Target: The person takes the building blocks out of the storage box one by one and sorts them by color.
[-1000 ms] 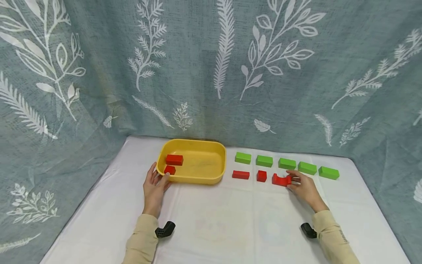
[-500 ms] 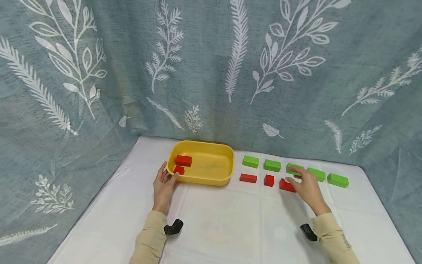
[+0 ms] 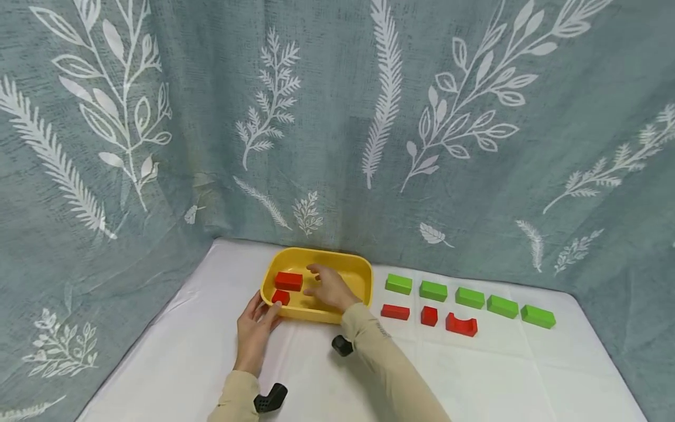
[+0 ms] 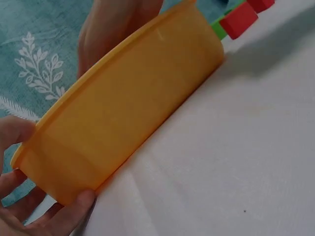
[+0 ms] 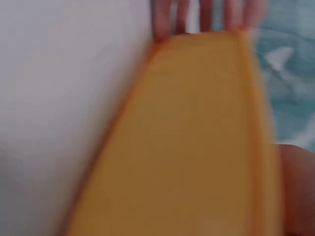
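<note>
My left hand (image 3: 255, 331) grips the front left corner of a yellow plastic tray (image 3: 311, 315), its thumb over the rim and its fingers against the outer wall, as the left wrist view shows. Two red blocks lie inside at the tray's left end: a rectangular one (image 3: 288, 281) and a smaller one (image 3: 280, 298) in front of it. Over the inside of the tray, just right of these blocks, my right hand (image 3: 331, 288) reaches with fingers spread and nothing between them. The right wrist view is blurred and mostly filled by the tray's outer wall (image 5: 182, 137).
Right of the tray stands a row of several green blocks (image 3: 433, 291). In front of them sit a long red block (image 3: 395, 312), a red cube (image 3: 429, 316) and a red block with a curved notch (image 3: 460, 328). A patterned curtain (image 3: 337, 146) hangs behind the table.
My right hand has let go of the notched red block, leaving it in the front row, and has moved left over the tray. The left hand stays at the tray's corner.
</note>
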Tool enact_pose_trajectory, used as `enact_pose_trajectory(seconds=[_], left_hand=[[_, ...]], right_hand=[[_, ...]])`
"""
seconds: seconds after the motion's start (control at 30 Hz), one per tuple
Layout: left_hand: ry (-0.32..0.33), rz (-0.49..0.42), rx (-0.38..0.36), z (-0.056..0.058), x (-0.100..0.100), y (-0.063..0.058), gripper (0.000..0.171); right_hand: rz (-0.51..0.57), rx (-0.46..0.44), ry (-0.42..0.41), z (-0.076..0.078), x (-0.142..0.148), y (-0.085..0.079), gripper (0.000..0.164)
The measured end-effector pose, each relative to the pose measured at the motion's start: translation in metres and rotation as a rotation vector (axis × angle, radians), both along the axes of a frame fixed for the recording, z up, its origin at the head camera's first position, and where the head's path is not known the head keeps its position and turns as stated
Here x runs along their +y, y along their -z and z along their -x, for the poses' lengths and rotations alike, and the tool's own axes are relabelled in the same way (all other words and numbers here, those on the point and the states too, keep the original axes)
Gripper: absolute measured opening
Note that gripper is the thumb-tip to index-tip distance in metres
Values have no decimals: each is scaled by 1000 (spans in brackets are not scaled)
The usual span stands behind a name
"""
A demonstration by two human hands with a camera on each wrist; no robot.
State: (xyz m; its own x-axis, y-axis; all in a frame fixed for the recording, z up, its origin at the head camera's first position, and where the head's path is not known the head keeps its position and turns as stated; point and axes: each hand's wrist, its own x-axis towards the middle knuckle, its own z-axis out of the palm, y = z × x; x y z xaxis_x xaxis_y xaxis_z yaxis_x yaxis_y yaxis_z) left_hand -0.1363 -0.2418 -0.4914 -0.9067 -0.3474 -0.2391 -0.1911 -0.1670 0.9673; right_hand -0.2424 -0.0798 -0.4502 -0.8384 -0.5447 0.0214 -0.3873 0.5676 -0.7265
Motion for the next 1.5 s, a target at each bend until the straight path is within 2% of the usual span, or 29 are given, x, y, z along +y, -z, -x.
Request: enact_pose_trajectory(seconds=[0.07, 0.17, 0.27, 0.37, 0.57, 0.7, 0.87, 1.0, 1.17, 1.37, 1.5], left_hand=[[25, -14, 3, -1, 8, 0, 70], [52, -49, 22, 3, 25, 0, 69], [57, -61, 42, 8, 37, -1, 67], [66, -69, 64, 11, 41, -1, 71], [101, -88, 51, 19, 20, -12, 73], [71, -78, 43, 21, 4, -20, 73], [46, -80, 14, 21, -4, -24, 73], [32, -60, -3, 21, -7, -26, 72], [44, -55, -15, 19, -7, -23, 73], [60, -62, -21, 11, -6, -17, 73], [43, -47, -39, 7, -9, -14, 73]], right_hand=[[-74, 42, 51, 3, -10, 9, 54], [-133, 122, 117, 7, -9, 15, 48], [-133, 189, 137, 10, 2, 16, 44], [-112, 213, 138, 9, 15, 12, 44], [-25, 186, 106, 14, 31, -13, 50], [23, 154, 98, 17, 42, -31, 53], [81, 148, 114, 14, 71, -44, 52], [172, 130, 112, 4, 112, -48, 54], [179, 153, 152, -19, 192, -44, 58], [63, 165, 353, -53, 302, -35, 60], [-22, 176, 451, -70, 355, -28, 63]])
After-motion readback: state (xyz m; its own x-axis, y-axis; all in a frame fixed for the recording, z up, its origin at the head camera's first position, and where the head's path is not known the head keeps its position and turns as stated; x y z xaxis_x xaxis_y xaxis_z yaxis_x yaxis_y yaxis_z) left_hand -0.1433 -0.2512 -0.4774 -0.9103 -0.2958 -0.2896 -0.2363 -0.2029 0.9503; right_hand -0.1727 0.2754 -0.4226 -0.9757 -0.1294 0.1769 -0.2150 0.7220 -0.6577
